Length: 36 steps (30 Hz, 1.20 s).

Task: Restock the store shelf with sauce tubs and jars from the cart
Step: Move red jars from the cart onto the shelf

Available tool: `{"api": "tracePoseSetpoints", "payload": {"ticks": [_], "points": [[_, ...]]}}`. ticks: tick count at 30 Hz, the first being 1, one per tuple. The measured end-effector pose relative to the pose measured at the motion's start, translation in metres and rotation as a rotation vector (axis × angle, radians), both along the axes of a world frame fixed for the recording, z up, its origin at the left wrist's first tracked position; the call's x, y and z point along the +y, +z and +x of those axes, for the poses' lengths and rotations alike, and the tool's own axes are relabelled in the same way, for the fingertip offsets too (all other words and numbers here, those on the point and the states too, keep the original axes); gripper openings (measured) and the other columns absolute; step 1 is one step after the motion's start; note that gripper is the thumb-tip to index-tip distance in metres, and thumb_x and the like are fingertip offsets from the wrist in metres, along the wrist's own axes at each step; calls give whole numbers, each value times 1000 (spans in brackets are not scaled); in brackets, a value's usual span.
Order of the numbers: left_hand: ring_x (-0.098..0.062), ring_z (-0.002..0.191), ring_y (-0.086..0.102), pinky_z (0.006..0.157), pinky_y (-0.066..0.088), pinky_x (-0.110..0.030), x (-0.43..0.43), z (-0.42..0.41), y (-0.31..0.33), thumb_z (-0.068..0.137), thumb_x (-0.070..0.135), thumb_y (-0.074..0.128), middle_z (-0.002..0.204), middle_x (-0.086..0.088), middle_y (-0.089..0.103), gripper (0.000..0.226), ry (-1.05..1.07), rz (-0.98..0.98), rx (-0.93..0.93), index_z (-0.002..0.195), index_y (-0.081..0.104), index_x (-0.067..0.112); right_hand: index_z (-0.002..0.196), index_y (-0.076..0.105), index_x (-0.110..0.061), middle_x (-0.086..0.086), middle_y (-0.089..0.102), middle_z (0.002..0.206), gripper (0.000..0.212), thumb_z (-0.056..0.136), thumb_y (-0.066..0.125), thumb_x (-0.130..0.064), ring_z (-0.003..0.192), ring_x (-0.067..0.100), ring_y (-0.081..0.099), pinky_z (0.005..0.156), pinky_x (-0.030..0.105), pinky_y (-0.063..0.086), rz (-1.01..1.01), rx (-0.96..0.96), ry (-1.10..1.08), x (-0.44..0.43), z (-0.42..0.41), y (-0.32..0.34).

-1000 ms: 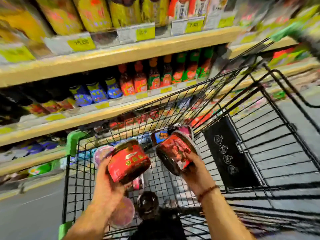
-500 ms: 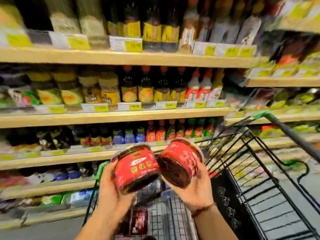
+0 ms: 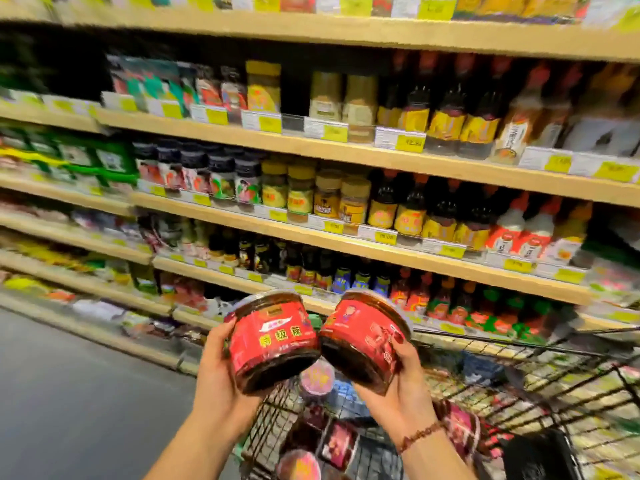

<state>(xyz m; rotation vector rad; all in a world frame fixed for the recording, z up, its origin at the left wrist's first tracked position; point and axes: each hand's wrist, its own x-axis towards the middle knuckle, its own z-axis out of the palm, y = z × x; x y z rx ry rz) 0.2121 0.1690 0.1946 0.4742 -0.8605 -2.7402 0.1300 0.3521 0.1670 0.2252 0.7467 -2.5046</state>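
While more tubs wait in the cart (image 3: 519,386), the left hand (image 3: 221,372) and right hand (image 3: 401,382) each grip a red sauce tub (image 3: 273,341), neither yet shelved.

Two tubs (image 3: 273,341) side-by-side above cart (image 3: 519,393), shelves (image 3: 346,244) behind.
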Motion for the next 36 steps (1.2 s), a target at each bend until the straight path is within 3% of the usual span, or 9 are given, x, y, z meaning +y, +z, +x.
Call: {"api": "tracePoseSetpoints", "payload": {"ticks": [3,6,8,10,13,19,23,30,36], "points": [[-29,72,71,63,58,-43,-28,29,12,28,41,85,87,-16,72,65,77,16,-1,86,76,13,103,71,0,19,72,99,101,9,96,-24,80,29,72,76,41,56,20,56,151,-37,8,11],[-33,79,70,77,55,-51,-60,61,16,21,39,87,96,-18,70,89,168,66,-6,103,68,10,87,76,1,19,73,93,83,9,96,-20,76,28,73,65,40,61,-40,109,252,-77,22,26],[-34,80,70,88,48,-54,-78,84,23,22,38,87,97,-19,70,89,222,86,7,105,67,10,102,70,2,22,71,102,98,11,96,-23,85,31,71,78,46,59,-17,139,310,-104,34,33],[-33,75,71,82,50,-55,-99,106,28,34,39,81,93,-18,71,69,281,84,20,96,72,11,114,62,2,25,66,113,111,11,96,-27,96,36,66,95,52,48,27,169,355,-133,48,38],[-34,76,70,87,44,-64,-138,139,39,61,43,62,98,-20,70,53,333,95,22,105,67,13,115,60,1,26,67,111,113,11,95,-27,97,38,64,89,52,51,33,204,398,-180,71,48],[-38,87,68,79,51,-60,-229,194,57,31,41,86,113,-21,65,102,382,31,-2,125,57,17,130,51,0,28,61,122,122,20,95,-29,106,39,62,86,51,55,29,253,448,-283,120,68],[-38,87,68,90,45,-57,-289,214,70,49,46,71,107,-22,67,79,367,-48,26,119,59,10,133,47,-4,29,61,122,127,18,97,-25,107,41,61,75,50,59,-22,262,465,-339,140,79],[-39,94,63,98,40,-60,-377,204,82,62,43,62,101,-20,68,63,379,-146,72,115,60,9,115,54,-6,26,72,94,119,5,97,-22,78,37,72,54,44,58,-54,335,480,-417,136,98],[-38,93,67,95,40,-65,-452,162,87,33,44,86,106,-19,68,90,366,-241,64,115,62,15,120,54,-7,22,70,106,120,10,98,-25,94,34,69,79,49,57,-10,351,433,-497,85,94]]}}
